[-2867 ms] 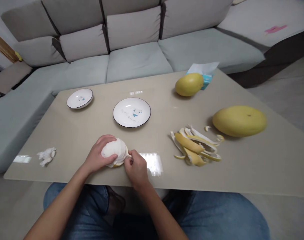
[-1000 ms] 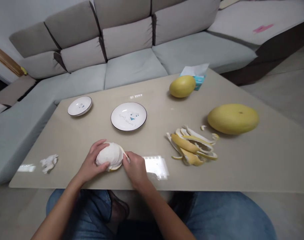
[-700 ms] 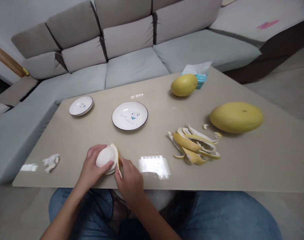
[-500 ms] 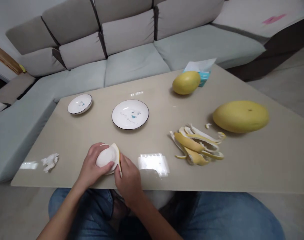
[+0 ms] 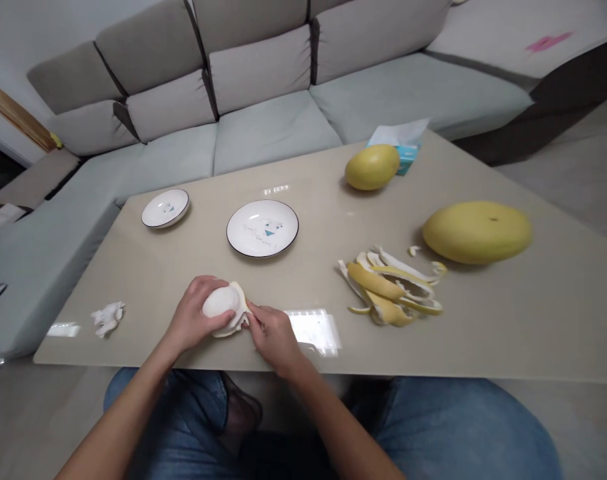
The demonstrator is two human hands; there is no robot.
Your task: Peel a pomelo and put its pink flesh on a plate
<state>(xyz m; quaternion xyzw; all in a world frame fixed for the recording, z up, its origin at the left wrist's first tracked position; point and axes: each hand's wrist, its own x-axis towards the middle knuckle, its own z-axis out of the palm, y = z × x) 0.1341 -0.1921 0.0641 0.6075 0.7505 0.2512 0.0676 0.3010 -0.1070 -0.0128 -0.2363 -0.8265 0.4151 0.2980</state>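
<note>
My left hand (image 5: 196, 317) is wrapped round a mostly peeled pomelo (image 5: 220, 302), its white pith showing. A flap of peel (image 5: 240, 308) stands away on the fruit's right side. My right hand (image 5: 276, 335) pinches that peel between thumb and fingers. Both hands are just above the near edge of the table. To their right lies a heap of peel strips (image 5: 378, 280), yellow outside and white inside. The underside of the held fruit is hidden.
Two whole yellow pomelos, a smaller one (image 5: 372, 167) and a larger one (image 5: 478, 232), sit on the glossy table (image 5: 483, 327). Behind the smaller one is a tissue box (image 5: 407, 160). Two white plates, one central (image 5: 256, 233) and one left (image 5: 158, 212), and a crumpled tissue (image 5: 107, 318) lie around.
My right hand has moved to the right, pulling the peel outward from the fruit. The left hand keeps its hold on the pomelo. The view has shifted slightly.
</note>
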